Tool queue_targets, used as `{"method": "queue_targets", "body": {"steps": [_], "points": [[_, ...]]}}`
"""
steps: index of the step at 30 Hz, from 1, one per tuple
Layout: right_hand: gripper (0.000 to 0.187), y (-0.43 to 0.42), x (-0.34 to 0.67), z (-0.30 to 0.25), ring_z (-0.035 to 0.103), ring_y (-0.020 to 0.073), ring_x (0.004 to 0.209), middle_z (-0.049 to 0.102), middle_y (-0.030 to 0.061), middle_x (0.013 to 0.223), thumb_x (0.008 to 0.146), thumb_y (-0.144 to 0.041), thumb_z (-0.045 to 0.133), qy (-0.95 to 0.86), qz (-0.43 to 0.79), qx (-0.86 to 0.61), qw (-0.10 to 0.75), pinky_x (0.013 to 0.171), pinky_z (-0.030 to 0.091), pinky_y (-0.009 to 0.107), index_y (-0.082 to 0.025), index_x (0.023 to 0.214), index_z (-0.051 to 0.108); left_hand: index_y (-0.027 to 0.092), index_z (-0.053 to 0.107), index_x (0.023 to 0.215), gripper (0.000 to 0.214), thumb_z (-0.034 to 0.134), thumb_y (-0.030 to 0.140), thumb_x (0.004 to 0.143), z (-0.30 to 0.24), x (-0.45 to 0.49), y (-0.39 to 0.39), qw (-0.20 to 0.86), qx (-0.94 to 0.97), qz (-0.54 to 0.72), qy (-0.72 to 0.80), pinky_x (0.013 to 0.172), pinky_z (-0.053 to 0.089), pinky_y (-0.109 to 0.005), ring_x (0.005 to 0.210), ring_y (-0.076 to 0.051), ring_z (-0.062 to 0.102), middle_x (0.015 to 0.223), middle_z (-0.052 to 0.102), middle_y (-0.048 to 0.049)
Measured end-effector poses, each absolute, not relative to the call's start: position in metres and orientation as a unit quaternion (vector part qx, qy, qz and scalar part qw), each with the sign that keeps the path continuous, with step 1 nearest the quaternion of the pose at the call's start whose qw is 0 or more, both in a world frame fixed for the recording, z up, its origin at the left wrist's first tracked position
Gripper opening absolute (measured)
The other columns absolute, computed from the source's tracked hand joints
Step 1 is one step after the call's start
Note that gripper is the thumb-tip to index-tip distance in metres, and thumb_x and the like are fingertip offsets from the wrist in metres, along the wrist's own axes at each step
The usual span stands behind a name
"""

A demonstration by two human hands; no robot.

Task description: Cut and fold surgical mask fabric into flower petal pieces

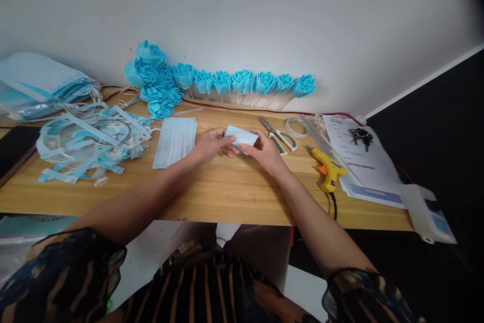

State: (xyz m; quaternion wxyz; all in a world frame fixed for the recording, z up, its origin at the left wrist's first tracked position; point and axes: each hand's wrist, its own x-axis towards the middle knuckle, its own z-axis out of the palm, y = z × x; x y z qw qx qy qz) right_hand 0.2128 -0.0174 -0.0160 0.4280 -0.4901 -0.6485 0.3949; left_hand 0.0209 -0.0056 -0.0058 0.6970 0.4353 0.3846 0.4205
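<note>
Above the middle of the wooden table [242, 192], a small folded piece of light blue mask fabric [244, 136] is held between both hands. My left hand [216, 144] pinches its left end, thumb on top. At its lower right, my right hand [262, 150] grips it with the thumb across the front and fingers behind. A flat stack of pale blue mask fabric sheets [175, 142] lies just left of my left hand. Beyond my right hand are scissors [279, 136] with pale handles, blades partly spread.
Blue fabric flowers [242, 81] on sticks lean along the wall. Tangled cut strips [94, 136] and bagged masks [41, 81] lie left. To the right are a tape roll [297, 127], a yellow glue gun [328, 169] with a cord, papers [359, 162], keys [362, 136] and a white power strip [427, 212].
</note>
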Motion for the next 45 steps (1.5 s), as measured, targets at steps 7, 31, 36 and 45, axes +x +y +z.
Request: {"method": "queue_targets", "body": {"steps": [7,31,36,45], "points": [[0.028,-0.011,0.215,-0.009,0.064,0.0189,0.079,0.070,0.0023,0.086,0.080,-0.046,0.067,-0.641,0.367,-0.496,0.457,0.076,0.051,0.033,-0.020,0.091,0.063,0.012,0.068,0.092,0.018,0.078,0.015,0.078,-0.009,0.024,-0.005,0.734,0.390,0.416,0.369,0.059,0.050,-0.023,0.064,-0.013,0.069,0.078,0.074,-0.0049],[0.037,0.002,0.204,0.022,0.066,0.0195,0.081,0.075,0.0037,0.090,0.070,-0.047,0.075,-0.604,0.419,-0.488,0.471,0.078,0.053,0.034,-0.019,0.094,0.069,0.015,0.073,0.104,0.046,0.083,0.048,0.073,-0.008,0.027,-0.005,0.701,0.421,0.492,0.298,0.075,0.050,-0.027,0.091,-0.019,0.066,0.105,0.075,-0.0110],[0.032,0.003,0.200,0.012,0.060,0.0176,0.076,0.069,0.0001,0.080,0.075,-0.048,0.073,-0.656,0.353,-0.483,0.461,0.073,0.049,0.031,-0.019,0.088,0.068,0.014,0.076,0.082,0.035,0.087,0.042,0.065,-0.011,0.018,0.001,0.655,0.433,0.491,0.377,0.050,0.037,-0.022,0.064,-0.010,0.054,0.085,0.074,-0.0060],[0.018,0.007,0.198,-0.005,0.064,0.0211,0.085,0.072,0.0022,0.088,0.082,-0.039,0.065,-0.710,0.262,-0.470,0.454,0.082,0.049,0.034,-0.022,0.086,0.068,0.013,0.075,0.075,0.024,0.087,0.033,0.067,-0.006,0.017,0.000,0.672,0.376,0.498,0.399,0.055,0.049,-0.020,0.075,-0.014,0.062,0.082,0.074,-0.0070]]}}
